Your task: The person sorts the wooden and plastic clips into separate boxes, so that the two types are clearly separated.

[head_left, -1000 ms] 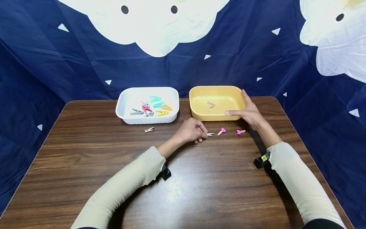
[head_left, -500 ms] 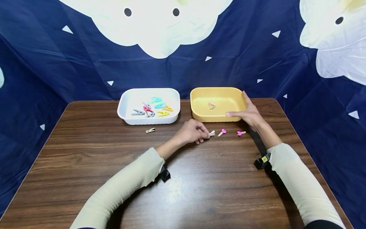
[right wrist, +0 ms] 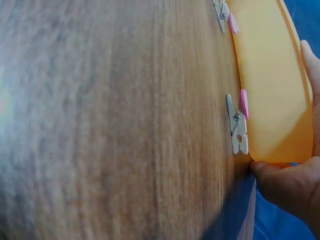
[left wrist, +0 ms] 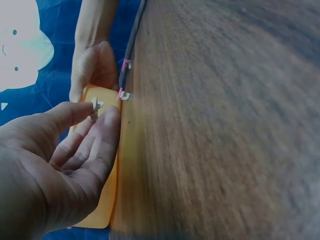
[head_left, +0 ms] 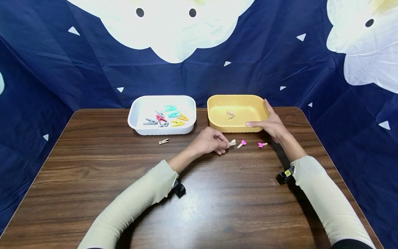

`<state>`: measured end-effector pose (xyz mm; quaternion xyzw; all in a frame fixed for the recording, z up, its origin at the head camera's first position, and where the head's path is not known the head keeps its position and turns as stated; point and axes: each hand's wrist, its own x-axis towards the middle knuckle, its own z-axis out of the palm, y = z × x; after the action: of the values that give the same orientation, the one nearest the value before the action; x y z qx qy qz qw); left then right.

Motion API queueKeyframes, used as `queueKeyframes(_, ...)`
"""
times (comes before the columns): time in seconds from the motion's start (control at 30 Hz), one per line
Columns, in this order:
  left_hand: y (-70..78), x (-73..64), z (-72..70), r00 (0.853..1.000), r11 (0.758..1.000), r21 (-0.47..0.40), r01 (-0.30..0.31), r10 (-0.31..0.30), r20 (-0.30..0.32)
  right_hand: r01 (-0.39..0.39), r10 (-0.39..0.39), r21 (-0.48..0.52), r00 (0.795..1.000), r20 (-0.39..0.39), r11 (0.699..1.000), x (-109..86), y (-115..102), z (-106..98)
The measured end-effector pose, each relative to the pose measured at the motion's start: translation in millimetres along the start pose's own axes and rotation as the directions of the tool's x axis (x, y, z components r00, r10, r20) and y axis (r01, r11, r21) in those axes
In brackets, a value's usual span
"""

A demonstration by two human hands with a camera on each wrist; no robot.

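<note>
My left hand (head_left: pixel 211 141) pinches a small wooden clothespin (head_left: pixel 232 142) between thumb and fingertips, in front of the yellow basin (head_left: pixel 231 129). The left wrist view shows the clothespin (left wrist: pixel 96 104) sticking out past the fingertips. My right hand (head_left: pixel 273 123) holds the basin's right end, thumb on the front rim and fingers round the far side. To the right of the pinched clothespin lie two wooden clothespins with pink hearts, one nearer (head_left: pixel 243 142) and one farther right (head_left: pixel 260 145). A few small pale clothespins (head_left: pixel 230 113) rest inside the yellow basin.
Left of the yellow basin stands a white basin (head_left: pixel 152 132) with several coloured plastic clothespins in it. A plain wooden clothespin (head_left: pixel 163 141) lies on the brown table (head_left: pixel 230 207) before it. Blue cloth (head_left: pixel 96 79) hangs behind the table.
My left hand has taken up the clothespin from the table and shifted slightly right with it, turning it as it moves. The right hand keeps its place on the yellow basin.
</note>
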<state>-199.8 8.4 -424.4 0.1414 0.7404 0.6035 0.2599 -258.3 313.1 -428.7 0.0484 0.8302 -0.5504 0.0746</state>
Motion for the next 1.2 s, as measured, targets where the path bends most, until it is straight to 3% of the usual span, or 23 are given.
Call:
queueKeyframes(0.23, 5.5, -0.1, 2.5, 0.997, 0.995, -0.058, -0.079, 0.079, 0.008, -0.001, 0.001, 0.034, 1.0, 0.003, 0.999, -0.6, -0.1, 1.1)
queueKeyframes(0.4, 12.0, 4.6, 3.8, 0.994, 0.99, -0.092, -0.111, 0.109, -0.026, -0.002, 0.002, 0.035, 1.0, 0.0, 0.999, -0.3, 0.7, 0.7)
queueKeyframes(0.7, 29.9, 13.1, 2.4, 0.987, 0.969, -0.211, -0.129, 0.107, -0.117, 0.0, 0.0, 0.023, 1.0, 0.004, 1.0, 0.9, 0.4, -0.6)
queueKeyframes(1.2, 45.3, 33.6, 0.6, 0.979, 0.931, -0.327, -0.164, 0.113, -0.168, 0.001, -0.001, 0.04, 1.0, 0.007, 0.999, 0.1, 0.1, 0.7)
